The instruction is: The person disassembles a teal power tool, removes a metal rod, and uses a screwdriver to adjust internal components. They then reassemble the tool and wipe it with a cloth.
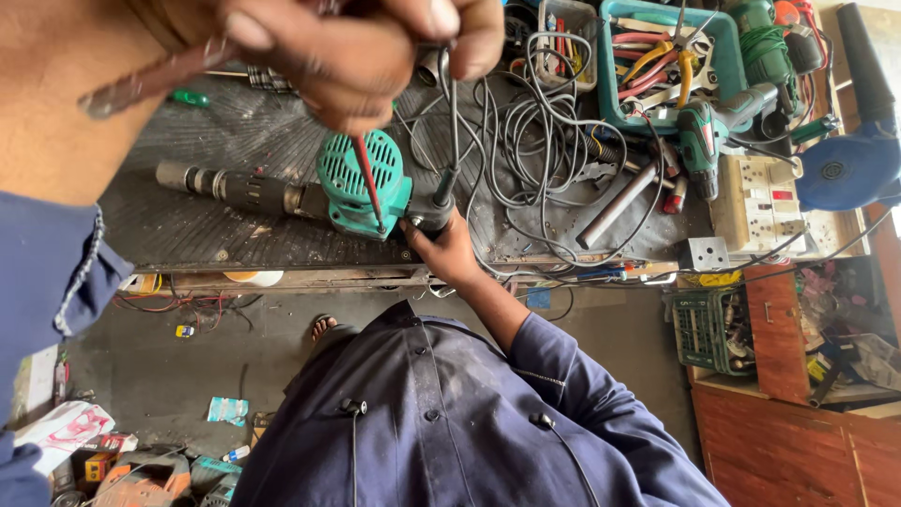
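Two hands work over a green power drill (361, 188) lying on the dark table (188, 225) at centre frame. At the top, the left hand (347, 52) has its fingers closed on a red-shafted screwdriver (369, 183) whose tip meets the drill's vented housing. Lower down, the right hand (449, 252) grips the drill's black handle, beside tangled grey cables (535, 122).

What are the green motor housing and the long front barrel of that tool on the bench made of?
Green housing: looks like moulded plastic, matt, with slotted vents cut in it. Barrel: apparently bare steel, dull grey, stepped and grimy.
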